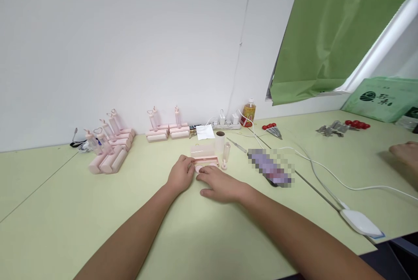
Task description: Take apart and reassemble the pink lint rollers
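We have the open pink case [204, 150] near the middle of the table [156, 223], with our left hand [181, 173] at its left end and our right hand [217, 184] over its near side. The right fingers and thumb are spread apart; the left fingers curl against the case, though we cannot tell whether they pinch it. If that left hand only rests there, a push from the right could slide or turn the case. The raised far half could also tip down onto our fingertips if the near edge were pressed hard. Just beside the case on the right, the small clear vial [226, 153] looks easiest to upset: a sideways sweep of our right knuckles might send it rolling. Beyond it, the white tube [220, 141] could topple if the case were shoved far and right. Our right wrist, swinging wide, might bump the purple phone [270, 168].
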Available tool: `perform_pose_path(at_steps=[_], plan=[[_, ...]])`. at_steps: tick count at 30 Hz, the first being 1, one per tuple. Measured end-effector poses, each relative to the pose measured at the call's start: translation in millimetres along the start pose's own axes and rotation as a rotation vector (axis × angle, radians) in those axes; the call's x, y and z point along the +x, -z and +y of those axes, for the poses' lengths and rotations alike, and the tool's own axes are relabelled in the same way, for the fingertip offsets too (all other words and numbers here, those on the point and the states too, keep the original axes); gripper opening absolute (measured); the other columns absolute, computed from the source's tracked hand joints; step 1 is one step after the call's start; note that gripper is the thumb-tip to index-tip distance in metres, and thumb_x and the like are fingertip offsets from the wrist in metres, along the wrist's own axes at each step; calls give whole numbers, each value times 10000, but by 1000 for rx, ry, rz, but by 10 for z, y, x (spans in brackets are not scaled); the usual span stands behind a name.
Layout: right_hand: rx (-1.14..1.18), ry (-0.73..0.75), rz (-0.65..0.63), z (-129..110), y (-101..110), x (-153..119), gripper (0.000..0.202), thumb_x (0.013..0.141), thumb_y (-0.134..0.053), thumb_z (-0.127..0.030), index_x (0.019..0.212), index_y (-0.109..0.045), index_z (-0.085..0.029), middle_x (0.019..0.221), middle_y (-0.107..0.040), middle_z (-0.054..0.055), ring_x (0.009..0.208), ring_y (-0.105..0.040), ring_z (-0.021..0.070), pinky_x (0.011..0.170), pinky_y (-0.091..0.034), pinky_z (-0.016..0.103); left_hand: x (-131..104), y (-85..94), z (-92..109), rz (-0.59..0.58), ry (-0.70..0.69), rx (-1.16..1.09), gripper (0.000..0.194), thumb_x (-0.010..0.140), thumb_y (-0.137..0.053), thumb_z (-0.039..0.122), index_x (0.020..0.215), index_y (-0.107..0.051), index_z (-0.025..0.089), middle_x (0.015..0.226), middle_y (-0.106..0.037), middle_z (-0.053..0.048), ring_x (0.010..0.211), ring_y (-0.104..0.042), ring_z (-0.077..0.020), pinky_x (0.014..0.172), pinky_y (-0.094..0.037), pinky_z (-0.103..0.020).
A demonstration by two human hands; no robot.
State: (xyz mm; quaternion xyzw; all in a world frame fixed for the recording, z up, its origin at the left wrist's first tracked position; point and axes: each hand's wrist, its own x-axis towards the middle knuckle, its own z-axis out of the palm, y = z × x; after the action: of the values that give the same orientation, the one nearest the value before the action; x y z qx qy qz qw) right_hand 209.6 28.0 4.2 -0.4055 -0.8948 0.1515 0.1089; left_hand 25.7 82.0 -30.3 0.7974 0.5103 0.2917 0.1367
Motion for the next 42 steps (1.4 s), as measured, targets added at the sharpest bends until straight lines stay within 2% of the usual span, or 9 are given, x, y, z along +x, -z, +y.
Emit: perform_pose_path(at_steps=[9, 14, 18, 22, 25, 29, 34, 37, 42], plan=[[69, 26, 141, 204, -98, 111, 260, 831, -578, -252, 1070, -612, -155, 1053, -598, 112, 1040, -504, 256, 904, -421, 397, -10, -13, 12, -20, -15, 32, 270, 880, -424, 230, 1070, -615, 233, 1041, -567, -55, 829, -611, -180, 778, -498, -326], [132, 50, 225, 206, -81, 113, 169, 842, -555, -196, 1002, -603, -170, 1008, -605, 93, 1018, -511, 233, 899, -430, 384, -14, -2, 47, -16, 12, 39, 306, 876, -424, 230, 1146, -569, 240, 1078, -574, -57, 880, -614, -193, 793, -486, -327], [152, 92, 288, 155, -88, 107, 168, 848, -555, -196, 1008, -602, -173, 1052, -610, 103, 1047, -510, 230, 920, -418, 377, -6, -4, 62, 15, 53, 27, 313, 886, -427, 257, 1172, -548, 220, 1111, -580, -65, 864, -621, -190, 776, -481, -321], [171, 127, 243, 61, -86, 86, 141, 874, -520, -211, 971, -617, -180, 973, -648, 74, 924, -561, 201, 820, -436, 327, 2, -6, 62, 53, 63, 2, 299, 901, -408, 281, 1147, -561, 206, 1093, -592, -65, 829, -622, -180, 746, -479, -315], [182, 100, 190, -3, -75, 67, 155, 895, -483, -227, 914, -631, -186, 846, -655, 38, 763, -562, 165, 690, -417, 279, 5, 2, 52, 84, 77, -8, 278, 892, -423, 284, 1110, -578, 209, 1053, -604, -58, 823, -620, -177, 733, -476, -304], [236, 40, 145, -29, -86, 55, 168, 886, -488, -229, 896, -649, -184, 794, -654, 22, 698, -551, 143, 624, -382, 248, 65, 67, 1, 151, 142, -14, 271, 863, -456, 271, 1087, -596, 210, 1000, -621, -50, 814, -618, -179, 758, -473, -306], [259, -50, 48, -9, -128, 64, 170, 872, -500, -243, 872, -660, -187, 751, -655, 18, 658, -547, 142, 556, -336, 233, 431, 333, -145, 237, 261, -16, 315, 852, -471, 285, 1129, -590, 195, 1056, -650, -62, 881, -624, -204, 825, -461, -322], [255, -60, 29, -13, -130, 69, 169, 864, -508, -246, 874, -666, -187, 755, -660, 22, 673, -551, 148, 556, -328, 235, 830, 533, -245, 246, 298, -22, 364, 828, -516, 277, 1176, -573, 187, 1115, -657, -69, 1030, -600, -235, 882, -436, -322], [249, -80, 2, -36, -109, 68, 176, 861, -503, -255, 872, -665, -188, 741, -650, 16, 653, -536, 141, 549, -314, 234, 1504, 754, -289, 254, 377, -75, 574, 832, -535, 338, 1356, -409, 141, 1246, -596, -148, 1015, -622, -240, 827, -450, -319]])
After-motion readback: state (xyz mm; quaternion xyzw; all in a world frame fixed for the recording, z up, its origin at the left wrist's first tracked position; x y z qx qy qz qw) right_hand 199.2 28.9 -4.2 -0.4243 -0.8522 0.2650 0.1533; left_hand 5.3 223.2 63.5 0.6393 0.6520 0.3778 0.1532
